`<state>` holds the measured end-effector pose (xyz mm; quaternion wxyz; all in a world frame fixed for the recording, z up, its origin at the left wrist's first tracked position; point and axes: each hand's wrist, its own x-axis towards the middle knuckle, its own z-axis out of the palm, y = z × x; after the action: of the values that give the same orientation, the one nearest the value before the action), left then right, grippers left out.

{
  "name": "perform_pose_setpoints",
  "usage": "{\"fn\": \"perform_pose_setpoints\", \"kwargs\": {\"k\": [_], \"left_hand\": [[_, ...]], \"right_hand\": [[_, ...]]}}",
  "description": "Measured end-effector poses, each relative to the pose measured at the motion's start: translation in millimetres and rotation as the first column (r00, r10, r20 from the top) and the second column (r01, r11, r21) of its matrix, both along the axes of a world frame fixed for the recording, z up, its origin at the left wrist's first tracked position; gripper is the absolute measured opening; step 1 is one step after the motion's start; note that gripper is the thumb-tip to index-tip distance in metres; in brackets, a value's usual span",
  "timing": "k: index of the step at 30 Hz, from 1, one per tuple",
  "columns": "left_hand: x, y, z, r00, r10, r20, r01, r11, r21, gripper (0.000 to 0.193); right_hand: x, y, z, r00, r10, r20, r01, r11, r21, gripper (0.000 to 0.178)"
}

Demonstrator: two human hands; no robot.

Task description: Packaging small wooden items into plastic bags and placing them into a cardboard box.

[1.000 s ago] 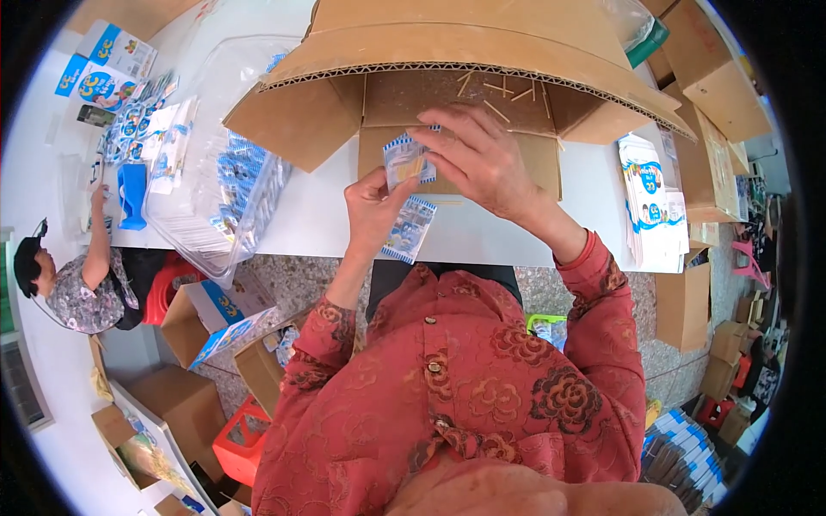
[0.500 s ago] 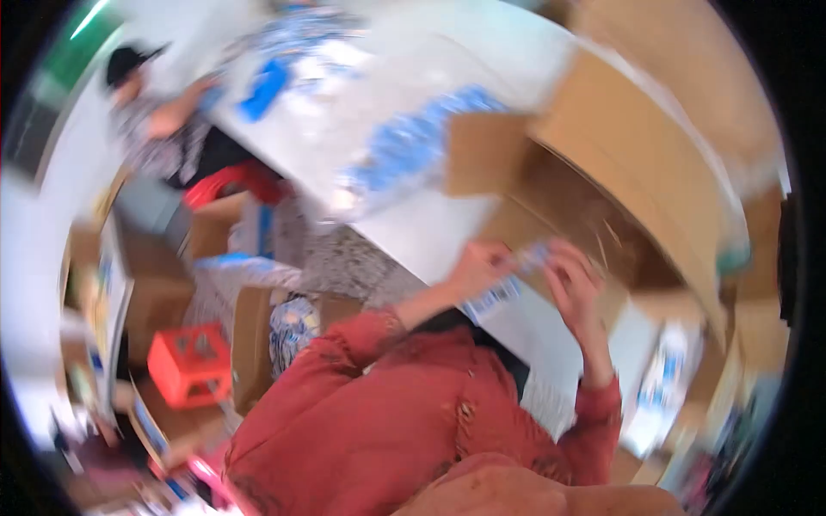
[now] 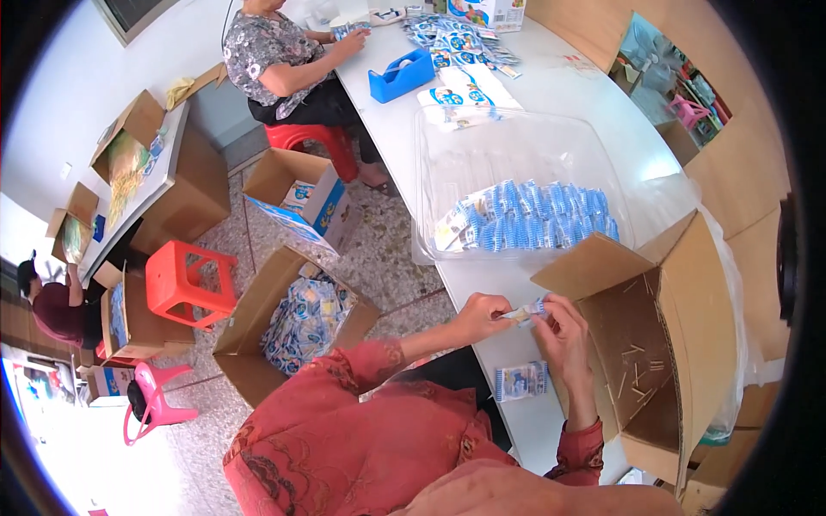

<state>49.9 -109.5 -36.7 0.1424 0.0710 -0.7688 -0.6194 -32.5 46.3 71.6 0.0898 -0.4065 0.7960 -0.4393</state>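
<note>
A small blue-and-white packet [image 3: 521, 314] is stretched between my two hands above the white table's near edge. My left hand [image 3: 482, 319] pinches one end of it, and the fingertips of my right hand [image 3: 563, 331] are closed on the other end. Just below them a second blue-and-white packet [image 3: 520, 381] lies flat on the table. Beyond my hands stands a clear plastic tub [image 3: 516, 146], where many similar packets [image 3: 542, 215] lie in rows. An open cardboard box [image 3: 632, 344] sits beside my right hand, with several thin stick-like pieces on its bottom.
Left of me on the floor, a cardboard box [image 3: 237, 340] holds many loose packets. A red stool [image 3: 189, 284] stands near it. Across the table, a seated person [image 3: 275, 64] handles packets beside a blue tape dispenser [image 3: 402, 77]. Another person [image 3: 60, 310] sits far left.
My view has swung and sharpened, so the tub and floor boxes show plainly. Both hands still hold the packet, and the one on the table still lies below them.
</note>
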Motion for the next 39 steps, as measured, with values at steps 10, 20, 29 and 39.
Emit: {"fn": "perform_pose_setpoints", "kwargs": {"k": [10, 20, 29, 39], "left_hand": [[-21, 3, -25, 0.996, -0.019, -0.082, 0.017, 0.999, -0.029, 0.021], [-33, 4, -28, 0.996, -0.088, 0.000, 0.087, 0.981, -0.174, 0.022], [-35, 9, -28, 0.997, -0.081, -0.019, 0.077, 0.984, -0.162, 0.017], [-36, 9, -41, 0.974, -0.155, -0.168, 0.126, 0.977, -0.172, 0.015]], "right_hand": [[-15, -12, -19, 0.958, 0.033, -0.284, 0.012, 0.988, 0.155, 0.004], [-23, -10, -27, 0.936, 0.049, -0.348, 0.033, 0.974, 0.225, 0.007], [-24, -8, -29, 0.919, 0.106, -0.381, 0.009, 0.957, 0.289, 0.007], [-9, 6, -33, 0.988, 0.076, -0.135, -0.050, 0.981, 0.188, 0.008]]}}
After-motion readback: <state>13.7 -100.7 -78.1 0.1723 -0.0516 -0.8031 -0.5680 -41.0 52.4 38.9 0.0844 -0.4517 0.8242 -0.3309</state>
